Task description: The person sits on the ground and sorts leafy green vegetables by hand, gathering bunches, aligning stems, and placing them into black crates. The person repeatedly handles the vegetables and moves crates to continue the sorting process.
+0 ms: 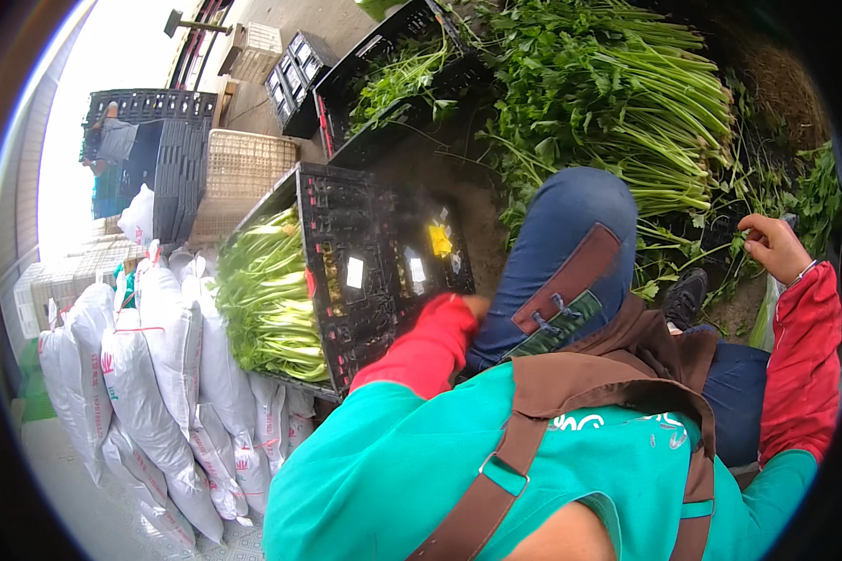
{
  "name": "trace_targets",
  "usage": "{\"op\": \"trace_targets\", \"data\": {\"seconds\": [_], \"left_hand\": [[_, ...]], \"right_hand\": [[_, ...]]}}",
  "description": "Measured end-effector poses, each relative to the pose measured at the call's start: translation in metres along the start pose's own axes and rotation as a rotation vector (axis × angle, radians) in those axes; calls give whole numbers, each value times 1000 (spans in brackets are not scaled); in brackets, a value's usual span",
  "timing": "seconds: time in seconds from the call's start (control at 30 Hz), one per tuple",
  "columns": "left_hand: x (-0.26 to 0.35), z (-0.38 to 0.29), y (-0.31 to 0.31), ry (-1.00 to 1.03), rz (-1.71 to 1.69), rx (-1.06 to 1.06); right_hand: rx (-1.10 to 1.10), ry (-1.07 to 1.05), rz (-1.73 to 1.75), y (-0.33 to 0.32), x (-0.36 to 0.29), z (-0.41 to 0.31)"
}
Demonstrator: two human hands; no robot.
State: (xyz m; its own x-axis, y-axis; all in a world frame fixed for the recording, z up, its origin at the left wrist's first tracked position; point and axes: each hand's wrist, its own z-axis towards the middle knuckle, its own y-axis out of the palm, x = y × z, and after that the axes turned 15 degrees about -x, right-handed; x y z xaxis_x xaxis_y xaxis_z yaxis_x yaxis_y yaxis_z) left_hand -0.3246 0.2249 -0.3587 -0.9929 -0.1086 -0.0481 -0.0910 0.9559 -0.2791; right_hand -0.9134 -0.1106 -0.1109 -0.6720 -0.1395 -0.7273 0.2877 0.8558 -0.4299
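Observation:
My right hand [779, 247] hovers at the right above loose celery stems and leaves on the ground. Its fingers are loosely curled, with a small gap by the thumb and nothing visible in them. Blurred and mostly covered by its red sleeve, my left hand [476, 306] is beside my bent knee, near a black plastic crate [386, 329] standing to the left. I cannot make out its fingers. Celery bunches [277, 294] fill that crate's far side. A large heap of leafy green celery [603, 98] lies in front of my knee, stalk ends toward the right.
Another black crate [393, 105] with loose celery sprigs stands ahead. Stuffed white woven sacks [147, 372] crowd the left. Behind them are stacked dark crates [180, 179] and a beige plastic crate [245, 165]. Another person [116, 137] is at the far left. My shoe [686, 294] rests among scraps.

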Motion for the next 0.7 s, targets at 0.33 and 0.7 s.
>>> {"op": "trace_targets", "data": {"seconds": [0.33, 0.7], "left_hand": [[-90, -82, -320, -447, 272, 425], [-125, -8, -262, -272, 259, 132]], "right_hand": [[109, 68, -119, -26, -22, 28], [77, 9, -150, -25, -33, 65]]}}
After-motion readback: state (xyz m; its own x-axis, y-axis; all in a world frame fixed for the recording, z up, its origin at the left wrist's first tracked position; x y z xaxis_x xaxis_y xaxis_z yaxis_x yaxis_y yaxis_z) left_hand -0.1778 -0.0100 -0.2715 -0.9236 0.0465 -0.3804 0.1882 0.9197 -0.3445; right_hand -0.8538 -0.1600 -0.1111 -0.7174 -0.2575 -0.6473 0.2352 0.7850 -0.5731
